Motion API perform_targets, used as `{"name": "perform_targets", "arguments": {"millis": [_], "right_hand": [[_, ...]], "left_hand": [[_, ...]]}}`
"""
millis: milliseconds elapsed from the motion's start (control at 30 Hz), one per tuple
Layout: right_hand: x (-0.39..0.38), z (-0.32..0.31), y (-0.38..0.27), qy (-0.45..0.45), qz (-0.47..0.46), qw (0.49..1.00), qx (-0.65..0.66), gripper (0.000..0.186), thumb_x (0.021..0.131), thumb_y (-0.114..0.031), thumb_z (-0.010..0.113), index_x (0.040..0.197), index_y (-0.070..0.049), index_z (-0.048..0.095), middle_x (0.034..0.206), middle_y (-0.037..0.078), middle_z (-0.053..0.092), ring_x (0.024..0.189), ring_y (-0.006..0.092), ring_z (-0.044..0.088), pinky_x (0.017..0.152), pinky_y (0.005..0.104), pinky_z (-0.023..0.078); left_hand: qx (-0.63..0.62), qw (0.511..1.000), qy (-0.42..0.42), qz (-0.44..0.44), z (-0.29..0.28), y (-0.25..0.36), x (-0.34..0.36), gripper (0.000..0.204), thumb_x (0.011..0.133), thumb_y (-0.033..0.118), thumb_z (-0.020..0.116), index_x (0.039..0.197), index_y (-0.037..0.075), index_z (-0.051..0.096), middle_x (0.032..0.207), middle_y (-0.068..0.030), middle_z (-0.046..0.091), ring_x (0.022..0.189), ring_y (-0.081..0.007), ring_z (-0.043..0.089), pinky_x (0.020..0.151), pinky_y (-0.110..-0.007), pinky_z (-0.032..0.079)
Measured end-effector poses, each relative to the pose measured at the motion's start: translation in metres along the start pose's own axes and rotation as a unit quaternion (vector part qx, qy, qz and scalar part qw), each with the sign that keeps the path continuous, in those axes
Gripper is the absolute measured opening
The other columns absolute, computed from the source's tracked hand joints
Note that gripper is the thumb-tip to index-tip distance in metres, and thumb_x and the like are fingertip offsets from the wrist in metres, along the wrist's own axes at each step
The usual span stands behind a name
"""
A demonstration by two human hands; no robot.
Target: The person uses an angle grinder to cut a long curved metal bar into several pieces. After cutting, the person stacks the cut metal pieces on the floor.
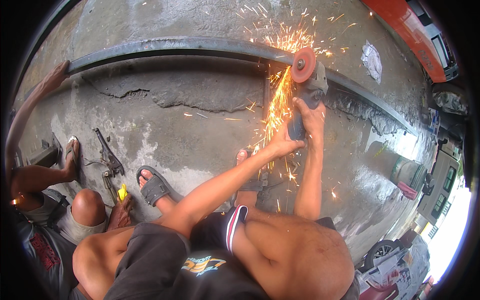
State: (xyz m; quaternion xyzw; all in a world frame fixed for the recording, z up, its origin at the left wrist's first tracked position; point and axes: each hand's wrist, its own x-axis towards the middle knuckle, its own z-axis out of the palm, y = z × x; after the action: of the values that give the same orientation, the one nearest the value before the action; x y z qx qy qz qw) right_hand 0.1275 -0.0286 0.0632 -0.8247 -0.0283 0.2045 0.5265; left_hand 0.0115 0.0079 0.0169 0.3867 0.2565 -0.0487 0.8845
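An angle grinder (313, 90) with a red disc (302, 65) meets a long grey steel bar (165, 45) at top centre, throwing sparks upward and down toward me. My right hand (312, 117) is closed on the grinder's body just behind its head. My left hand (286, 141) grips the grinder's dark blue body lower down, close to the stream of sparks. A short upright metal piece (266, 82) stands under the bar, partly hidden by sparks. My sandalled feet are below, on cracked concrete.
A co-worker's hand (54, 76) holds the bar's left part; their bare leg (35, 177) is beside me. Metal tools (107, 150) and a yellow object (122, 192) lie left. Right are a red vehicle (415, 37), a bucket (406, 170) and a wheel (380, 252).
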Motion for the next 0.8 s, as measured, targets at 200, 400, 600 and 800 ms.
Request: {"name": "perform_targets", "arguments": {"millis": [200, 400, 600, 800], "right_hand": [[0.001, -0.003, -0.001, 0.001, 0.006, 0.999, -0.037, 0.037, 0.076, -0.019, 0.082, 0.101, 0.002, 0.065, 0.086, 0.006, 0.069, 0.071, 0.0135, 0.062, 0.067, 0.0303, 0.052], [0.005, -0.006, 0.011, 0.008, 0.006, 1.000, -0.016, 0.039, 0.075, -0.020, 0.083, 0.102, 0.002, 0.065, 0.086, 0.007, 0.070, 0.072, 0.0138, 0.062, 0.066, 0.0307, 0.052], [0.006, -0.003, 0.008, -0.001, 0.001, 1.000, -0.013, 0.040, 0.075, -0.019, 0.083, 0.103, 0.003, 0.065, 0.087, 0.007, 0.070, 0.073, 0.0139, 0.062, 0.068, 0.0307, 0.052], [0.000, -0.004, 0.005, 0.011, -0.011, 1.000, 0.020, 0.040, 0.075, -0.018, 0.083, 0.104, 0.003, 0.065, 0.090, 0.007, 0.070, 0.074, 0.0135, 0.062, 0.070, 0.0303, 0.051]], "left_hand": [[-0.017, 0.999, -0.025, 0.033, 0.001, -0.004, 0.004, 0.062, 0.073, -0.001, 0.080, 0.126, 0.004, 0.049, 0.086, -0.0017, 0.064, 0.065, -0.0091, 0.060, 0.053, -0.025, 0.049], [0.033, 0.999, -0.005, -0.023, 0.002, 0.002, 0.000, 0.050, 0.073, 0.002, 0.079, 0.116, 0.003, 0.053, 0.079, -0.0004, 0.062, 0.060, -0.0094, 0.059, 0.051, -0.025, 0.048], [0.031, 0.999, 0.008, -0.030, 0.000, -0.009, 0.005, 0.046, 0.072, 0.003, 0.079, 0.111, 0.003, 0.054, 0.076, -0.0007, 0.061, 0.058, -0.0102, 0.059, 0.050, -0.027, 0.049], [0.055, 0.997, -0.025, -0.057, -0.001, 0.002, 0.003, 0.058, 0.071, 0.000, 0.080, 0.119, 0.003, 0.049, 0.083, -0.0016, 0.061, 0.065, -0.0104, 0.060, 0.053, -0.027, 0.049]]}}
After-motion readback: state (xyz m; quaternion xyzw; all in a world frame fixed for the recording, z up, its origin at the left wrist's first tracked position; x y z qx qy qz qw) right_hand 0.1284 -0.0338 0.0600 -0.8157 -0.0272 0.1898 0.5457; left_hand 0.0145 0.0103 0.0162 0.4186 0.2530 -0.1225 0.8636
